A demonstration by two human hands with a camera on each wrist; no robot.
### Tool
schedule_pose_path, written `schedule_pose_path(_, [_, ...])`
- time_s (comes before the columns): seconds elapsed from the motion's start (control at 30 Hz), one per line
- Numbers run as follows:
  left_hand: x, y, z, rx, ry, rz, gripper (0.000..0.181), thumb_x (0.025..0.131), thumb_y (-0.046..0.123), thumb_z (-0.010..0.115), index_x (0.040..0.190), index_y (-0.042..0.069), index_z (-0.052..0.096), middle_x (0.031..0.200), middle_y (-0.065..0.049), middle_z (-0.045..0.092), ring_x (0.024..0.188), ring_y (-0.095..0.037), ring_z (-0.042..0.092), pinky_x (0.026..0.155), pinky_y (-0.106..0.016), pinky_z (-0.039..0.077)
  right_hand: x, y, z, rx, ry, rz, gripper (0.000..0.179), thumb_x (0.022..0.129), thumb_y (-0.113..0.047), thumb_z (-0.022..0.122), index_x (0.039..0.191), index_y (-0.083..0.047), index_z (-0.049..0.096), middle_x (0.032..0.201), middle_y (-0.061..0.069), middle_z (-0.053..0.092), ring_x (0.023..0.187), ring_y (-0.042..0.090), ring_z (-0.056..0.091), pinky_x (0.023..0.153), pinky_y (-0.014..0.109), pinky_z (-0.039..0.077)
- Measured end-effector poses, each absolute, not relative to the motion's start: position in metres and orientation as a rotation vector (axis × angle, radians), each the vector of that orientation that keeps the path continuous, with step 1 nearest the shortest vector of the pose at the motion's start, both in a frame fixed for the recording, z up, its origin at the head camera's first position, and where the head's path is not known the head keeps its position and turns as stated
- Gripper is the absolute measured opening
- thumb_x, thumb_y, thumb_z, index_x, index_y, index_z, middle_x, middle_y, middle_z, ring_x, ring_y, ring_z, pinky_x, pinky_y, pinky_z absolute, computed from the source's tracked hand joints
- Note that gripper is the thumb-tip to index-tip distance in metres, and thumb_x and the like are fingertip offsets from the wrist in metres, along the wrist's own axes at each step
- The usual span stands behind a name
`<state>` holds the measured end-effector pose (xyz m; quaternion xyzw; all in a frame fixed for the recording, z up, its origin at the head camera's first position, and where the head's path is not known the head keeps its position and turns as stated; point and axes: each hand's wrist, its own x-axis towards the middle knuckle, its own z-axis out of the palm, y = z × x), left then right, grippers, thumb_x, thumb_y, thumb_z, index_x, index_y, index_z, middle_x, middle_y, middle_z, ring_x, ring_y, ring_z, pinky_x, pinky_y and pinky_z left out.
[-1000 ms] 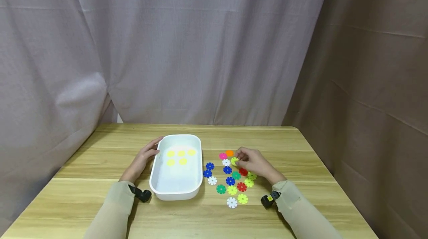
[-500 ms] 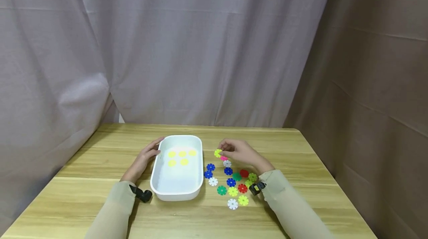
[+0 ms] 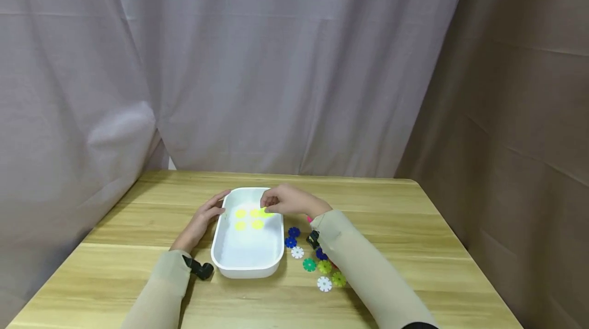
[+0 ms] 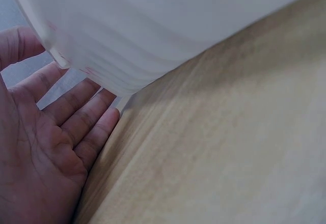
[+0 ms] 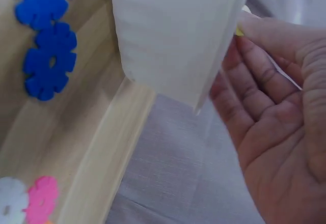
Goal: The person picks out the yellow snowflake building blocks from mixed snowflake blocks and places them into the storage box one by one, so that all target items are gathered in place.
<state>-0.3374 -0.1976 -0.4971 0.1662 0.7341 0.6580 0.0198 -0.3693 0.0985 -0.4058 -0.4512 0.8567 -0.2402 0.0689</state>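
The yellow disc [image 5: 239, 31] is at the tips of your right hand [image 3: 292, 200], pinched between thumb and finger, with only a small part of it showing past the thumb. That hand is over the far right part of the white tray [image 3: 248, 269], by the right rim. Just left of your pinching fingertips, loose yellow discs [image 3: 241, 213] lie flat on the tray floor; right beneath the fingertips the yellow runs together, so you cannot tell the lowest pieces apart. Your left hand [image 3: 202, 219] is on the tray's other side, its fingers extended and set apart, touching the outer wall near the far left corner. Nearer to you than the right hand, beside the tray's right wall, two blue discs [image 3: 290, 242] lie on the wooden table [image 3: 248, 301], followed by a white disc [image 3: 297, 253] and a green disc [image 3: 309, 265]. More discs, among them a pink disc [image 5: 42, 201], sit below your right wrist and are partly covered by your right sleeve [image 3: 368, 272]. Beyond both hands hangs a grey curtain [image 3: 257, 63].
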Motion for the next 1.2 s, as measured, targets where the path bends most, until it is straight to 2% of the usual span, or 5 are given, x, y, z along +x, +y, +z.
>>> schedule_pose_path(0.3, [-0.339,-0.193,-0.494,0.491,2.290,2.033,0.058,0.097,0.016,0.051,0.154,0.015,0.042,0.150,-0.022,0.046,0.137,-0.037,0.044,0.112,-0.046,0.030,-0.377,0.082,-0.402,-1.279,2.581,-0.394,0.007,0.091,-0.003,0.070,0.092,-0.007,0.076,0.084,-0.005,0.068,0.078,0.009,0.059,0.073,0.021,0.051])
schedule_pose_path(0.5, [-0.341,-0.191,-0.493,0.516,2.302,2.020,0.058,0.097,0.015,0.050,0.155,0.014,0.041,0.150,-0.024,0.046,0.136,-0.039,0.044,0.109,-0.038,0.035,-0.375,0.075,-0.404,-1.281,2.646,-0.164,0.018,0.091,0.000,0.065,0.089,-0.011,0.079,0.086,-0.008,0.070,0.077,0.007,0.058,0.072,0.019,0.049])
schedule_pose_path(0.73, [-0.340,-0.191,-0.494,0.532,2.284,2.028,0.059,0.097,0.013,0.049,0.155,0.012,0.039,0.150,-0.026,0.045,0.135,-0.041,0.045,0.102,-0.027,0.040,-0.375,0.073,-0.409,-1.239,2.660,-0.193,0.017,0.094,-0.003,0.066,0.092,-0.013,0.079,0.090,-0.011,0.070,0.087,0.005,0.061,0.081,0.020,0.050])
schedule_pose_path(0.9, [-0.340,-0.191,-0.494,0.525,2.278,2.038,0.059,0.097,0.013,0.049,0.155,0.012,0.040,0.149,-0.026,0.046,0.134,-0.041,0.046,0.102,-0.028,0.040,-0.378,0.076,-0.411,-1.263,2.642,-0.271,0.011,0.095,-0.009,0.067,0.095,-0.011,0.079,0.090,-0.011,0.070,0.088,0.005,0.062,0.084,0.021,0.050])
schedule_pose_path(1.2, [-0.340,-0.192,-0.494,0.526,2.275,2.042,0.059,0.097,0.012,0.049,0.155,0.010,0.038,0.150,-0.026,0.045,0.134,-0.041,0.046,0.105,-0.033,0.039,-0.379,0.078,-0.414,-1.390,2.621,-0.371,0.010,0.093,-0.012,0.071,0.101,-0.007,0.076,0.091,-0.008,0.069,0.086,0.005,0.061,0.080,0.020,0.050])
